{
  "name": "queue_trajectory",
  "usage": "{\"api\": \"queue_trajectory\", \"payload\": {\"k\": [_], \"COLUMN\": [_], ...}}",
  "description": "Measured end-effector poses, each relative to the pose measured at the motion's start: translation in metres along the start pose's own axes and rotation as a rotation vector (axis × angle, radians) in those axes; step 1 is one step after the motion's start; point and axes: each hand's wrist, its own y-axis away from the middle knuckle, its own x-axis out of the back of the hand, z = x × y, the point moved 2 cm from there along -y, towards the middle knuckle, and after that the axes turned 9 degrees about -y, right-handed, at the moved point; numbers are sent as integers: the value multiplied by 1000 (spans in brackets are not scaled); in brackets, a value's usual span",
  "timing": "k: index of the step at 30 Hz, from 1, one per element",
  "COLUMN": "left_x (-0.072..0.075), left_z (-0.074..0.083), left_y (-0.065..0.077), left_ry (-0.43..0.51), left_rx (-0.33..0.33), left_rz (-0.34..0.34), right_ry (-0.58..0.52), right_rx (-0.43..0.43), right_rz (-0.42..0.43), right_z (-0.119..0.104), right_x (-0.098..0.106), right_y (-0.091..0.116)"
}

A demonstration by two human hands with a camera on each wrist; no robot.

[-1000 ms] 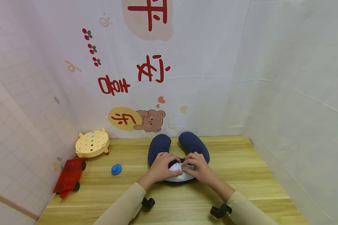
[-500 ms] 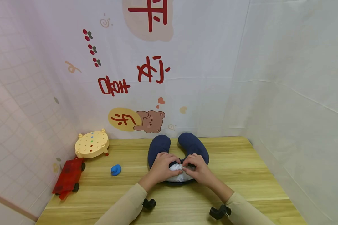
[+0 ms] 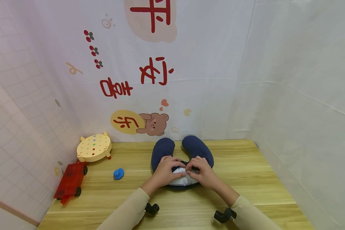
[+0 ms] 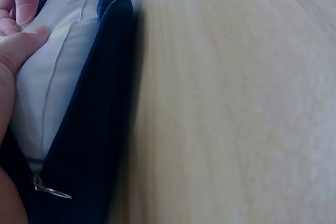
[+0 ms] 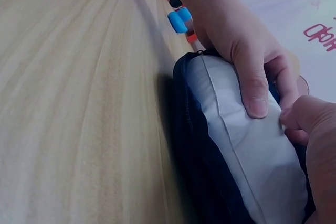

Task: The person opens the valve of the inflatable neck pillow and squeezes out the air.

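A navy U-shaped neck pillow (image 3: 199, 150) lies on the wooden table, its curved back toward the person. Its cover is unzipped there, baring a white inner cushion (image 3: 179, 181) with a raised seam. One zipper pull (image 4: 52, 190) shows at an end of the opening. My left hand (image 3: 164, 171) grips the cushion's inner side, the thumb flat on the white fabric and the fingers over the far edge. Facing it, my right hand (image 3: 202, 171) pinches a small bit at the white cushion between thumb and fingertips; I cannot tell what that bit is.
To the left are a blue toy duck (image 3: 118, 173), a red toy car (image 3: 70, 180) and a round cream pegboard (image 3: 94, 147) on short legs. A printed white curtain (image 3: 207, 105) hangs behind the table. Black camera mounts (image 3: 224, 216) sit at both wrists.
Half a second ago the white fabric was bunched up between both hands' fingertips; now it lies smoother. Both hands stay in nearly the same place, and the pillow has hardly moved.
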Motion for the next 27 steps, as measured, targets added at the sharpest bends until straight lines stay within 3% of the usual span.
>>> {"api": "queue_trajectory", "payload": {"k": [10, 19, 27], "left_x": [0, 0, 1], "left_z": [1, 2, 2], "left_y": [-4, -5, -5], "left_ry": [35, 27, 19], "left_rx": [31, 17, 17], "left_rz": [-23, -6, -11], "right_ry": [-39, -125, -185], "right_rx": [-40, -117, -136], "right_rz": [27, -2, 27], "right_z": [6, 3, 2], "right_x": [0, 7, 7], "right_y": [5, 7, 9]}}
